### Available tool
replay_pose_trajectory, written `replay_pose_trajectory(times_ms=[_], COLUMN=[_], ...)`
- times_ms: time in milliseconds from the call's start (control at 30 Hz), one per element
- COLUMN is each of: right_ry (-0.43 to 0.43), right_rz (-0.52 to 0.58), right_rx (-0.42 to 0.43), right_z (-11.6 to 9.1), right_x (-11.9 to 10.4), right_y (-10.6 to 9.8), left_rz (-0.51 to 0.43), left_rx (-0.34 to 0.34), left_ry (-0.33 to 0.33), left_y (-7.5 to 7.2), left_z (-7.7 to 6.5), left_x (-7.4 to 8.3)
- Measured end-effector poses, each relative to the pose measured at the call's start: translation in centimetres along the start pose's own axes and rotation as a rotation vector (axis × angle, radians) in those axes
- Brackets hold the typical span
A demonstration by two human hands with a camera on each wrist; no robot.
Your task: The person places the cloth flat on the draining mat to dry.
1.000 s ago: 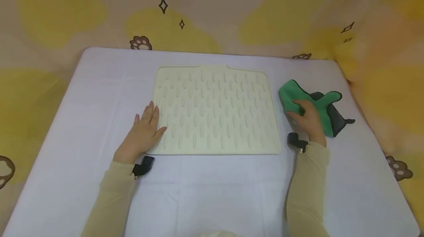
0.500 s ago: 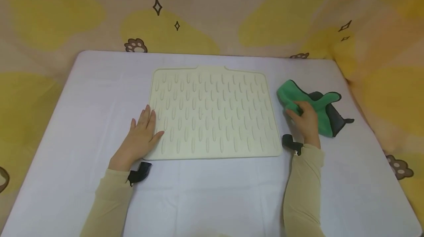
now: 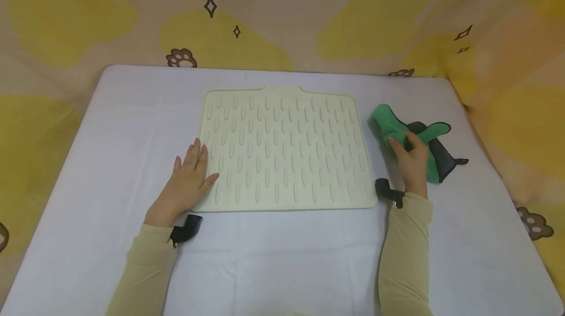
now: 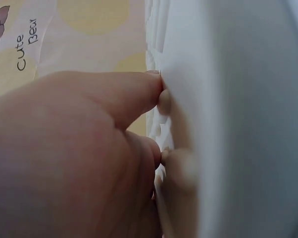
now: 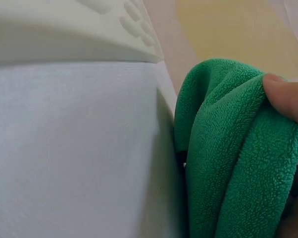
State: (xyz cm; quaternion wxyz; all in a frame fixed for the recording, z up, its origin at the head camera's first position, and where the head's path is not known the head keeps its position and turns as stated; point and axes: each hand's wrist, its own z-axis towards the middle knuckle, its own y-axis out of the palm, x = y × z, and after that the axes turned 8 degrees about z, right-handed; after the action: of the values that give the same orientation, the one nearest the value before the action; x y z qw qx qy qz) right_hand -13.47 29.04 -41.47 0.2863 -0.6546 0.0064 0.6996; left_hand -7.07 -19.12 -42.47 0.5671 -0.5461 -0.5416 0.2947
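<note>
A cream mat [image 3: 282, 151] with rows of raised oval ridges and a tab on its far edge lies mid-table. My left hand [image 3: 183, 186] rests on its left edge with fingers straight; the left wrist view shows the thumb [image 4: 134, 94] touching the ridged surface. To the right of the mat, my right hand [image 3: 412, 161] pinches a bunched fold of a cloth [image 3: 388, 119], green on one side and dark grey on the other. Close up in the right wrist view, the cloth [image 5: 238, 163] looks fluffy, with the thumb [image 5: 287, 96] pressing into its top.
A white cloth covers the table [image 3: 282, 267]. Behind it hangs a yellow and beige patterned curtain [image 3: 282, 16] with paw prints, also running along the right side. A black wrist camera [image 3: 186, 229] sits on the left wrist and another camera [image 3: 389, 192] on the right.
The right hand has gathered the cloth into a tighter, raised fold, drawing its near part inward. The left hand stays on the mat's left edge.
</note>
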Motion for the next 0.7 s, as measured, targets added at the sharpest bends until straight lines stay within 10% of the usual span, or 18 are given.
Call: replay_pose_trajectory(times_ms=[700], right_ry=[0.115], right_rz=[0.444], right_rx=[0.119], right_z=[0.0], right_x=[-2.3], right_y=[0.4], left_rz=[-0.001], left_rx=[-0.008], left_ry=[-0.003], left_y=[-0.1], left_z=[0.2], left_x=[-0.1])
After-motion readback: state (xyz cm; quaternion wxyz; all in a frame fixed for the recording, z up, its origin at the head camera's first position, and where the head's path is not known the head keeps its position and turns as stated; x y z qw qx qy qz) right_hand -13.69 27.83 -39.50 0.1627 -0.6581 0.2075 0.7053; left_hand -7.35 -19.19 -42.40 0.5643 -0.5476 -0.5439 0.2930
